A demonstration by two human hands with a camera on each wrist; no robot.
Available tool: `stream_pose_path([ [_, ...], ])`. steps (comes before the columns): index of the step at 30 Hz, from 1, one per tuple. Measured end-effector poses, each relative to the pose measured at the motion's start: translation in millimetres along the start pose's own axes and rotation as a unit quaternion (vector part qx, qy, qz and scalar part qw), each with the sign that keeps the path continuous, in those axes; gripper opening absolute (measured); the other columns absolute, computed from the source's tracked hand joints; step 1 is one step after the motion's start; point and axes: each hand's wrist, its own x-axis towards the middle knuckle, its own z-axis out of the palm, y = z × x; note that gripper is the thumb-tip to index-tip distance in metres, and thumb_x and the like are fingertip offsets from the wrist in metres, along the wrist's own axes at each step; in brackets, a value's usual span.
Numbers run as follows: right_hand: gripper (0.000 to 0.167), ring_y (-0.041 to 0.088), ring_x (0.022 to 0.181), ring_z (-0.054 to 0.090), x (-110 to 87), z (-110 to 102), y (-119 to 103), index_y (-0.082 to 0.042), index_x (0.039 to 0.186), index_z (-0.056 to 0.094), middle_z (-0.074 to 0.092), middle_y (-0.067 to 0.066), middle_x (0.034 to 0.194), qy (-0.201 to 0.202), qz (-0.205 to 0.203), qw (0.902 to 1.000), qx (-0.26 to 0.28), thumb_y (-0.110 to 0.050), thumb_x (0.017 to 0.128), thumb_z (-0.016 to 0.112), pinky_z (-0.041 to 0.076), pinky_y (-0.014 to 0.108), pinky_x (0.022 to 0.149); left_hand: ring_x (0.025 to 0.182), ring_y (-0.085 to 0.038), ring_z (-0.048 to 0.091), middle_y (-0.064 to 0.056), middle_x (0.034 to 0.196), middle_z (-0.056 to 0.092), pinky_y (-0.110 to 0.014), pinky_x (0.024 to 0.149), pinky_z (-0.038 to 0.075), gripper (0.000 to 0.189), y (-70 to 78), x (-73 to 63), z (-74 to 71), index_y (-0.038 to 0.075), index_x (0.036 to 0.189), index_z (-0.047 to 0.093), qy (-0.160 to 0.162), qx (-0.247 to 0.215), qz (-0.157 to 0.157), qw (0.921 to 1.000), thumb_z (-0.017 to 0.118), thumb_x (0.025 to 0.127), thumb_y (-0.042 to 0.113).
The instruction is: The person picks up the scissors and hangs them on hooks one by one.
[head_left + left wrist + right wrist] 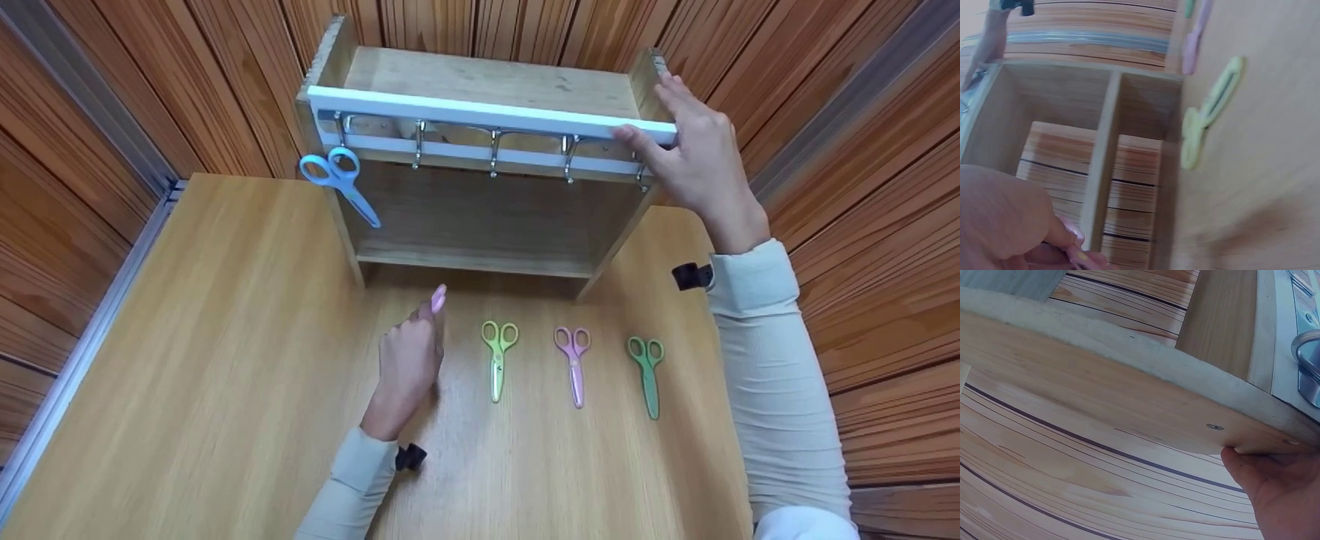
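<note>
My left hand is over the table in front of the shelf, gripping pink scissors. A pink loop shows above the fingers; much of the rest is hidden in the hand. My right hand holds the right upper corner of the wooden shelf, thumb on the white hook rail and fingers along the side panel. Blue scissors hang from the rail's leftmost hook. Yellow-green scissors, pink-purple scissors and green scissors lie in a row, handles toward the shelf.
Several metal hooks run along the rail, which is fixed across the shelf's front. The shelf stands at the back of the wooden table, close to a wood-panelled wall. A metal strip borders the left side.
</note>
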Motion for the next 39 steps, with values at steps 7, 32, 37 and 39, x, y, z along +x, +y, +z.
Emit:
stream_pose_path([
  [7, 0.096, 0.025, 0.162, 0.029, 0.8, -1, 1, -0.004, 0.158, 0.046, 0.035, 0.010, 0.170, 0.003, -0.008, 1.0000, -0.002, -0.075, 0.094, 0.058, 0.023, 0.046, 0.134, 0.052, -0.017, 0.050, -0.014, 0.066, 0.065, -0.027, 0.044, 0.039, 0.022, 0.4, 11.9, -24.8, -0.009, 0.117, 0.069, -0.027, -0.142, -0.040, 0.9887, 0.061, 0.105, 0.008],
  [32, 0.097, 0.023, 0.162, 0.028, 0.5, 0, 0, -0.006, 0.159, 0.045, 0.034, 0.007, 0.171, 0.001, -0.002, 1.0000, 0.005, -0.077, 0.093, 0.057, 0.024, 0.046, 0.134, 0.095, -0.030, 0.080, -0.022, 0.117, 0.078, -0.020, 0.066, 0.056, 0.031, -7.2, 40.4, -78.5, -0.007, 0.131, 0.066, 0.024, -0.324, -0.049, 0.9443, 0.063, 0.105, 0.009],
  [37, 0.097, 0.026, 0.161, 0.030, 1.3, 0, 1, -0.004, 0.157, 0.047, 0.036, 0.010, 0.170, 0.006, -0.012, 0.9999, 0.002, -0.076, 0.093, 0.059, 0.025, 0.047, 0.133, 0.080, -0.028, 0.077, -0.023, 0.110, 0.079, -0.017, 0.060, 0.049, 0.029, -9.2, 47.4, -89.1, -0.010, 0.127, 0.067, 0.053, -0.309, -0.027, 0.9492, 0.063, 0.105, 0.008],
  [39, 0.096, 0.026, 0.161, 0.030, 1.4, 0, 1, -0.004, 0.156, 0.047, 0.037, 0.011, 0.169, 0.008, -0.014, 0.9999, 0.003, -0.074, 0.093, 0.060, 0.025, 0.047, 0.133, 0.074, -0.027, 0.073, -0.023, 0.108, 0.079, -0.016, 0.059, 0.047, 0.028, -9.8, 50.5, -93.4, -0.010, 0.126, 0.067, 0.060, -0.307, -0.017, 0.9496, 0.063, 0.104, 0.007],
])
